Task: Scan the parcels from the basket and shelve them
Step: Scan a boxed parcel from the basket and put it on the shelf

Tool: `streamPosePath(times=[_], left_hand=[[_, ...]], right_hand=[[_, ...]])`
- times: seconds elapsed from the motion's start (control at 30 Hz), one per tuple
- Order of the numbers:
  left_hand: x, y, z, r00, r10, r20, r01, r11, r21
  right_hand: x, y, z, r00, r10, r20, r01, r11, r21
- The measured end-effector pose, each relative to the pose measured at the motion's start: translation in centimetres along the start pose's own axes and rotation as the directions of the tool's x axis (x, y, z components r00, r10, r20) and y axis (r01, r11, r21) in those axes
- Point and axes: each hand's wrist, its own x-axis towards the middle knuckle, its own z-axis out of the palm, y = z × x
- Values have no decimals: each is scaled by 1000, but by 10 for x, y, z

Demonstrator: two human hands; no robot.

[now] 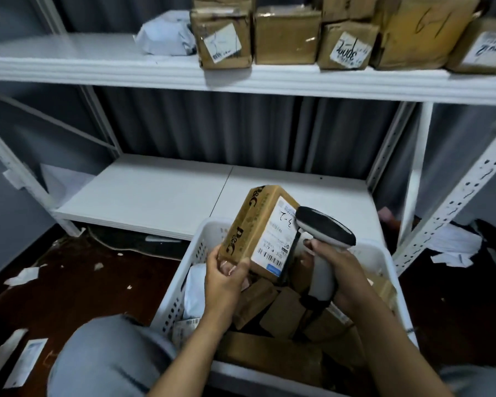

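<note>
A grey-clad knee (106, 359) sat nearest the lens, beside the basket (195, 253). I read the left hand (226, 277) as curled round the lower end of the box (249, 224), holding it tilted above the basket with its label (272, 236) facing the scanner (324, 227). The right hand (338, 270) was wrapped round the scanner handle, the head almost touching the label. Risks, in my judgement: at that closeness the barcode could fall outside the beam and misread, and the one-ended grip could let the box tip. Count: one box held, one scanner, one basket holding at least five parcels (281, 310), one bare lower shelf (155, 196), and one upper shelf (98, 64) carrying one white bag (166, 35) and at least five boxes (287, 35).
</note>
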Motion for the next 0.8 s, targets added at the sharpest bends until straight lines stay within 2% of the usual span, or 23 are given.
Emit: streamPosePath(times=[0.1, 0.27, 0.4, 0.5, 0.6, 0.7, 0.8], left_hand=[[-4, 4, 1, 996, -80, 26, 83, 984, -161], [-5, 10, -4, 983, -95, 155, 122, 976, -180], [-5, 19, -7, 970, -116, 213, 136, 987, -81], [-1, 23, -10, 949, -192, 249, 219, 972, -87], [2, 27, -14, 945, -178, 274, 199, 979, -51], [7, 30, -20, 981, -79, 177, 75, 997, 34], [14, 34, -27, 999, -22, 46, 21, 999, 36]], right_hand=[[-10, -1, 2, 993, 44, 113, -63, 984, 168], [-14, -3, 5, 971, 9, 237, -65, 971, 230], [-22, -14, 6, 968, -79, 237, 59, 994, 88], [-24, -21, 4, 970, -95, 225, 101, 995, -13], [-25, -29, 2, 965, -93, 243, 132, 980, -149], [-24, -35, 2, 978, -77, 195, 138, 936, -325], [-24, -39, 0, 979, -85, 183, 167, 850, -499]])
